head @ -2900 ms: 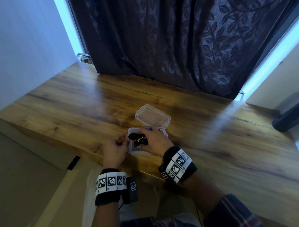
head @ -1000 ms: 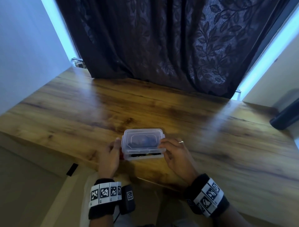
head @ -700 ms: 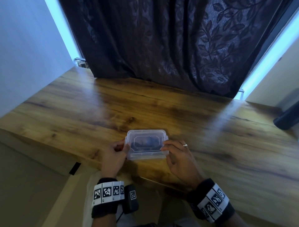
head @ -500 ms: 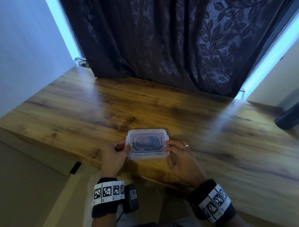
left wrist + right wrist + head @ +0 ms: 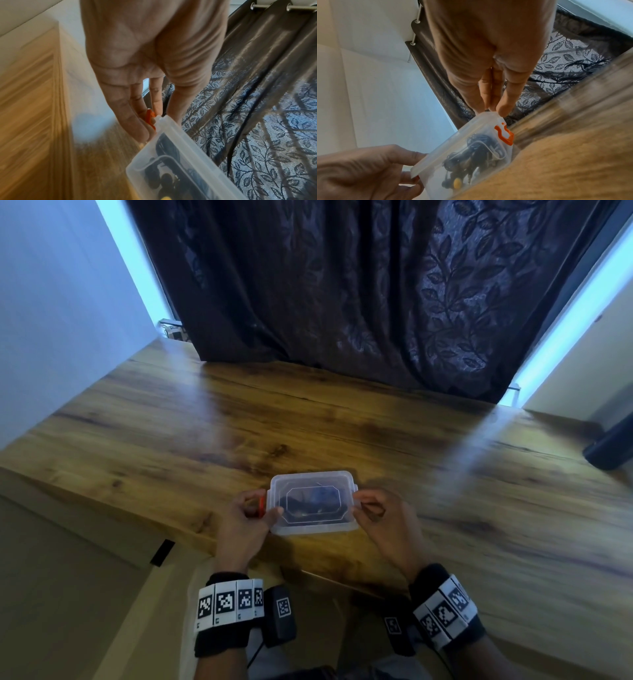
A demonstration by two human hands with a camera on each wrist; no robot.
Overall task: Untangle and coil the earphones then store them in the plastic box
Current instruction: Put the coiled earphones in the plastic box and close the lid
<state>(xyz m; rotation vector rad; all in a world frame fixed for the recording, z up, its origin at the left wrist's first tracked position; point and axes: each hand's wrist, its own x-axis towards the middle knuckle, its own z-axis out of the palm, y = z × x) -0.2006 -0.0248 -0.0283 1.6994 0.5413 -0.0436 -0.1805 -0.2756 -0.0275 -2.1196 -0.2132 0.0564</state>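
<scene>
A dark curtain (image 5: 359, 289) patterned with leaves hangs behind a wood-grain worktop (image 5: 239, 422), with pale walls on either side. Near the front edge of the worktop sits the clear plastic box (image 5: 313, 503), its lid (image 5: 311, 484) lying flat on top. Through the plastic the dark earphones (image 5: 471, 152) show as a bundle of cord inside, with a yellowish tip at one end.

The left hand (image 5: 245, 518) is at the box's left end. Its thumb lies on the lid's near-left corner, and its fingers (image 5: 137, 115) curl around the orange clip (image 5: 150, 120) on that side, so this grip is clamped on the box end. The right hand (image 5: 380, 517) is at the opposite end. Its fingertips (image 5: 503, 109) press on the rim of the lid, just above the second orange clip (image 5: 504, 134), which lies flat against the box wall. The right fingers are bent and close together, pinching the lid's edge. Both wrists wear black bands (image 5: 227, 611) with square printed markers.
</scene>
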